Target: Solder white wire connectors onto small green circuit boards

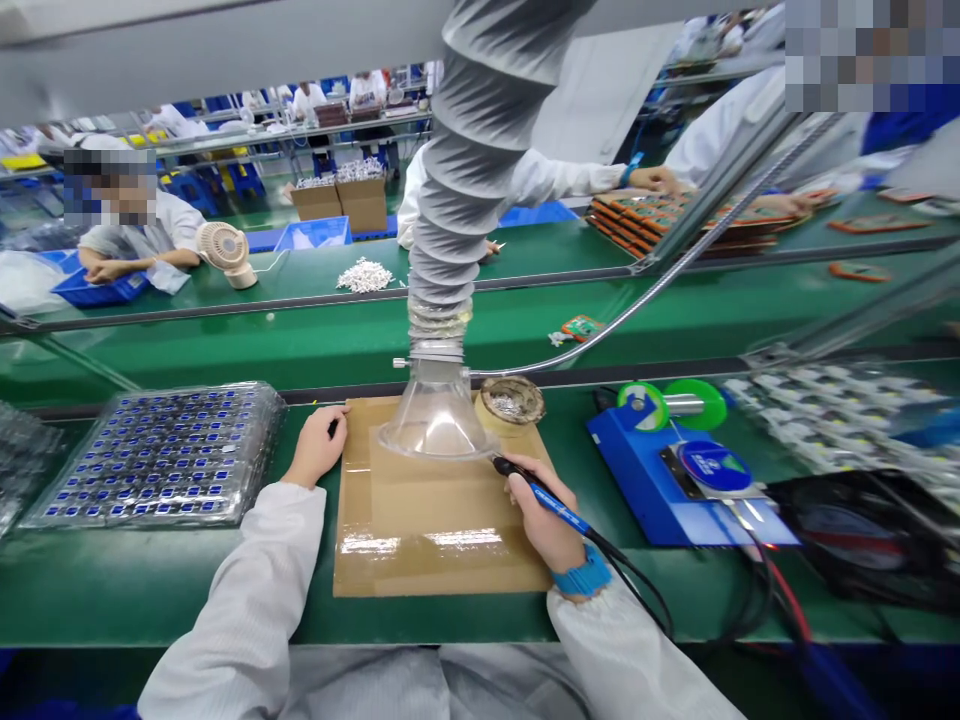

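My right hand grips a blue-and-black soldering iron over the right side of a taped cardboard sheet. The iron's front end points toward the clear funnel-shaped fume hood, and its tip cannot be made out. My left hand rests at the sheet's upper left edge with its fingers curled. A small dark spot shows between those fingers, too small to name. Behind the hood, at the sheet's far edge, stands a round, crusted tin on a roll of tape.
Stacked clear trays of small blue parts lie to the left. On the right are a blue solder feeder with green reels, a black fan and many white parts. A grey duct hangs in front. Co-workers sit across the conveyor.
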`<act>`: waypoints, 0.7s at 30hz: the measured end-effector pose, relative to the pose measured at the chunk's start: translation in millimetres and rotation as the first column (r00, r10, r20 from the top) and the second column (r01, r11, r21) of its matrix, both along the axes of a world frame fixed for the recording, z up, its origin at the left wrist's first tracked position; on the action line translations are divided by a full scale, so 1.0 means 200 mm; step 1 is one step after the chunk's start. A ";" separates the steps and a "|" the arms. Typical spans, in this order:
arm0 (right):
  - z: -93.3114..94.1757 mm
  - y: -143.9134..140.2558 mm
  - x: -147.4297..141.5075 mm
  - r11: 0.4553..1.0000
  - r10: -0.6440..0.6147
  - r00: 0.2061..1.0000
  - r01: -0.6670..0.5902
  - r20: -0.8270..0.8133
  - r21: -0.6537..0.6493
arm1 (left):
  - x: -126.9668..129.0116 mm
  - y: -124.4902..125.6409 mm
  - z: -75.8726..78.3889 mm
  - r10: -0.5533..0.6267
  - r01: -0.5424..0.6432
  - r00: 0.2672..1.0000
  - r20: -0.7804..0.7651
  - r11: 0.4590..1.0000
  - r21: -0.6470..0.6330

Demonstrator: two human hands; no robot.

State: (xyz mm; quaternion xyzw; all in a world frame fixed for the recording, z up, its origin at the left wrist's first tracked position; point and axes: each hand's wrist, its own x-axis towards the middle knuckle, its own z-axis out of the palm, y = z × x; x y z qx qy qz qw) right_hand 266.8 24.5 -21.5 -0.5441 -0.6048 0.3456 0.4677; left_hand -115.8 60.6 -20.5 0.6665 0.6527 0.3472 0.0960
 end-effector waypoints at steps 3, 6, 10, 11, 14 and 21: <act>0.00 0.00 0.00 1.000 0.002 1.000 -0.002 0.006 -0.005 | -0.01 0.00 0.00 0.034 -0.033 0.996 0.081 0.999 -0.009; 0.02 0.00 0.00 1.000 -0.003 1.000 0.003 -0.007 0.000 | -0.01 0.00 0.01 0.065 -0.062 0.988 0.141 0.998 -0.026; 0.04 -0.01 -0.01 1.000 -0.011 0.999 0.012 -0.051 0.025 | 0.00 -0.02 0.02 0.112 -0.105 0.987 0.119 0.993 -0.061; 0.05 -0.01 -0.02 0.999 -0.018 0.998 0.020 -0.062 0.033 | 0.00 -0.02 0.03 0.113 -0.107 0.987 0.112 0.992 -0.065; 0.05 -0.01 -0.02 0.998 -0.041 0.994 0.046 -0.097 0.044 | 0.01 -0.02 0.03 0.110 -0.102 0.988 0.105 0.992 -0.078; 0.04 -0.02 -0.02 0.997 -0.015 0.990 0.026 -0.137 0.077 | 0.01 -0.01 0.02 0.106 -0.098 0.991 0.088 0.991 -0.090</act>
